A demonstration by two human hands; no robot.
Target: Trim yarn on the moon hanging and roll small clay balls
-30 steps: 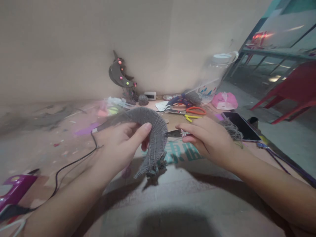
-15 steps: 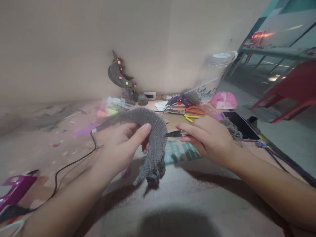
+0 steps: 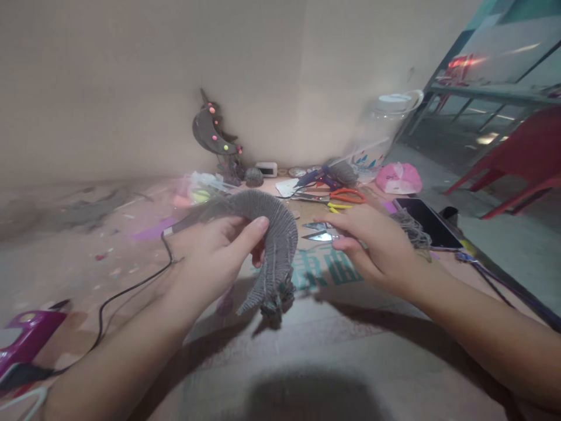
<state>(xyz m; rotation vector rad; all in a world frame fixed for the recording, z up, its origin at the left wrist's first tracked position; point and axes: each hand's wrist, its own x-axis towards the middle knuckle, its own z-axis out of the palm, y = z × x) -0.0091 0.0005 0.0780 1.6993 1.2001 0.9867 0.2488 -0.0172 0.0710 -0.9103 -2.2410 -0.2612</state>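
Note:
My left hand [image 3: 219, 257] grips a grey crescent-shaped piece wrapped in grey yarn [image 3: 272, 234], thumb on its front, holding it above the table. Its lower tip hangs down with frayed yarn ends. My right hand [image 3: 372, 245] holds small thread snips [image 3: 322, 231], their blades parted and pointing left, a short way from the crescent's right edge. A loose bundle of grey yarn [image 3: 409, 228] lies behind my right wrist.
At the back stand a finished dark crescent with coloured beads [image 3: 213, 131], a glue gun [image 3: 315, 175], orange scissors [image 3: 346, 196], a large clear jug [image 3: 385, 131] and a pink bag [image 3: 398, 178]. A phone [image 3: 427, 222] lies right. A black cable [image 3: 131, 286] and purple tool [image 3: 28, 333] lie left.
The snips have drawn back to the right from the crescent's edge and their blades have parted. My left hand holds the crescent almost still.

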